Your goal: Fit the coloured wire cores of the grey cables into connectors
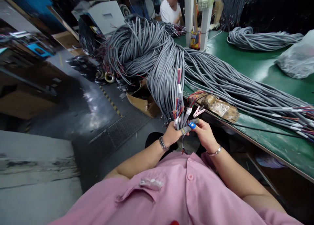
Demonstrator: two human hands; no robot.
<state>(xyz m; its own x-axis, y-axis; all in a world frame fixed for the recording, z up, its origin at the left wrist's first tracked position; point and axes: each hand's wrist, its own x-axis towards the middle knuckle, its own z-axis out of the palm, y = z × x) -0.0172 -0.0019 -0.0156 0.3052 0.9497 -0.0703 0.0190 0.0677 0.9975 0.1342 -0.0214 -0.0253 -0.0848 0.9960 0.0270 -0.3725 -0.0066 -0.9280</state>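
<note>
Several grey cables [183,121] with white-wrapped ends and stripped coloured wires are gathered in my left hand [172,134], whose fingers are closed round them. My right hand [205,135] is in a pinch right beside these ends, its thumb and fingers pressed together. At its thumb tip is a small blue piece [192,125]; I cannot tell if it is worn or held. Grey wraps cover some fingers of both hands. A pink clip [198,111] lies just beyond my right hand. Behind the hands hangs a thick bundle of grey cables [164,77] over the table edge.
The green table [270,146] runs along the right, with more grey cables [228,77], a taped brown block [218,105], a coiled cable bundle [260,40] and a plastic bag [298,58]. White posts [188,18] stand at the back. A person [170,10] sits behind. An open cardboard box [139,102] is on the floor.
</note>
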